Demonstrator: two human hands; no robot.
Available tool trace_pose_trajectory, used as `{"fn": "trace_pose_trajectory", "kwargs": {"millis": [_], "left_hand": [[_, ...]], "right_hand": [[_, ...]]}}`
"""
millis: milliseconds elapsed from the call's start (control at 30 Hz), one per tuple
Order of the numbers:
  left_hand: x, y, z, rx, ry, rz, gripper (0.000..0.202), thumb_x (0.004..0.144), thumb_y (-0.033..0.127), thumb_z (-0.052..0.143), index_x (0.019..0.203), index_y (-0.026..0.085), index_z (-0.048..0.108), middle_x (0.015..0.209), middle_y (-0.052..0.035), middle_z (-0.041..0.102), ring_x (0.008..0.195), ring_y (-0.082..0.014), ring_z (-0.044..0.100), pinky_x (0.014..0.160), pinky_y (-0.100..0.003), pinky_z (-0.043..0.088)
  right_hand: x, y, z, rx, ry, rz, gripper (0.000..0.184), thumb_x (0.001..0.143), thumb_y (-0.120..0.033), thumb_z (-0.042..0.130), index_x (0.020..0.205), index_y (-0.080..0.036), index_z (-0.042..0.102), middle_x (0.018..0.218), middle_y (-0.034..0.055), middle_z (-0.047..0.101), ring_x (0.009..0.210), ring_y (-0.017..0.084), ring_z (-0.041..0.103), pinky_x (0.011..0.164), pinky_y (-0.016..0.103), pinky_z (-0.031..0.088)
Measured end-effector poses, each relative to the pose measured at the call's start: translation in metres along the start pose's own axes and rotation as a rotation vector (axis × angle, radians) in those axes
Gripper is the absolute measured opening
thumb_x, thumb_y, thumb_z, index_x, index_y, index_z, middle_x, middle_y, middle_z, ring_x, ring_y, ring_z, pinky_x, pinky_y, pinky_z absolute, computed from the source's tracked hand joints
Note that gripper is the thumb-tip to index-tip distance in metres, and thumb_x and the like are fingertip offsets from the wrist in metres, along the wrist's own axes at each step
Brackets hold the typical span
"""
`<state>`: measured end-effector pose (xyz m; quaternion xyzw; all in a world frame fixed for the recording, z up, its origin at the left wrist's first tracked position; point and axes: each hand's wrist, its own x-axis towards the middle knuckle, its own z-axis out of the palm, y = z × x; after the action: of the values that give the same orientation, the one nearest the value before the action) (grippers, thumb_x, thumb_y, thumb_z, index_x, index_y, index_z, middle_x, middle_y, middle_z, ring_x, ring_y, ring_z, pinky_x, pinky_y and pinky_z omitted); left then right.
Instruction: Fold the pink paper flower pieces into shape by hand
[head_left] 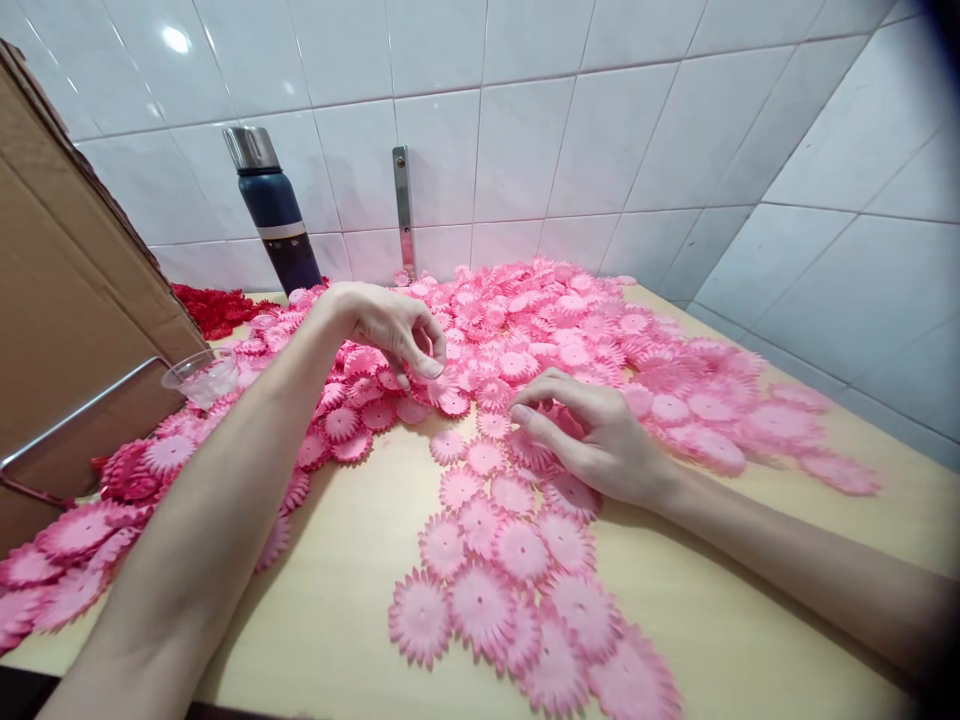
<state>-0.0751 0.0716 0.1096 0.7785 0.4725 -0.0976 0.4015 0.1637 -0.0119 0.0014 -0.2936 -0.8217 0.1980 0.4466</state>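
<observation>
Pink scalloped flower-petal discs [521, 548], each with a small centre hole, lie heaped and scattered over a pale wooden table [352, 600]. My left hand [394, 328] is over the middle of the heap, wrist bent, thumb and forefinger pinched just above the discs. Whatever may be between those fingertips is too small to make out. Lower and to the right, my right hand [589, 425] rests low among the discs, its thumb and forefinger closed together at their edge. Its other fingers are partly hidden, and I cannot make out anything in its pinch.
A dark blue bottle [277, 215] with a steel cap stands by the tiled wall [525, 130]. Red petals [217, 308] lie behind a cardboard box [71, 240] at the left. Near its corner sits a clear plastic cup [201, 378]. A metal bracket [403, 210] is fixed to the wall.
</observation>
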Motion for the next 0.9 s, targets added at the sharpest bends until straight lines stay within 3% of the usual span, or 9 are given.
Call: {"fn": "trace_pose_trajectory", "kwargs": {"millis": [233,467,600,667,800,900], "left_hand": [[0.000,0.012,0.006,0.007,-0.032,-0.057,0.034,0.049,0.022,0.084,0.082,0.025,0.076,0.086,-0.0001,0.075,0.084,-0.0210,0.067,0.072,-0.027,0.053],[-0.002,0.016,0.007,0.009,-0.033,-0.011,0.022,0.057,0.033,0.079,0.076,0.022,0.075,0.075,-0.0022,0.073,0.077,-0.0200,0.066,0.070,-0.028,0.053],[-0.002,0.017,0.007,0.106,0.018,-0.047,0.026,0.065,0.043,0.073,0.081,0.022,0.076,0.081,-0.0028,0.073,0.081,-0.0206,0.066,0.072,-0.028,0.052],[-0.003,0.018,0.006,0.192,0.058,-0.057,0.033,0.062,0.045,0.075,0.088,0.024,0.077,0.090,-0.0022,0.073,0.086,-0.0218,0.065,0.075,-0.028,0.050],[-0.008,0.029,0.006,0.358,0.176,-0.049,0.054,0.045,0.034,0.085,0.098,0.028,0.075,0.105,-0.0004,0.072,0.096,-0.0242,0.063,0.078,-0.027,0.047],[-0.013,0.045,0.013,0.350,0.206,0.028,0.052,0.051,0.035,0.082,0.102,0.028,0.074,0.100,0.0004,0.073,0.096,-0.0231,0.064,0.078,-0.027,0.047]], "right_hand": [[0.000,0.001,0.000,0.000,-0.006,-0.015,0.008,0.088,-0.021,0.057,0.086,-0.021,0.064,0.079,0.0045,0.067,0.074,0.017,0.062,0.068,0.033,0.053],[0.000,0.001,0.001,-0.005,-0.004,-0.024,0.009,0.089,-0.023,0.056,0.085,-0.021,0.064,0.079,0.0045,0.068,0.073,0.017,0.062,0.066,0.033,0.052],[0.000,0.001,0.001,-0.002,-0.009,-0.018,0.008,0.089,-0.022,0.057,0.086,-0.022,0.064,0.079,0.0043,0.067,0.074,0.017,0.062,0.067,0.034,0.052],[0.000,0.001,0.001,0.001,-0.011,-0.015,0.008,0.089,-0.021,0.057,0.086,-0.022,0.064,0.079,0.0041,0.066,0.074,0.017,0.062,0.067,0.034,0.052],[-0.001,0.002,0.001,-0.014,0.015,-0.026,0.006,0.087,-0.020,0.058,0.090,-0.021,0.063,0.082,0.0036,0.066,0.075,0.017,0.062,0.070,0.034,0.052],[-0.001,0.003,0.001,-0.025,0.080,-0.061,0.020,0.084,-0.021,0.064,0.103,-0.021,0.061,0.090,0.0046,0.067,0.081,0.018,0.062,0.073,0.035,0.053]]}}
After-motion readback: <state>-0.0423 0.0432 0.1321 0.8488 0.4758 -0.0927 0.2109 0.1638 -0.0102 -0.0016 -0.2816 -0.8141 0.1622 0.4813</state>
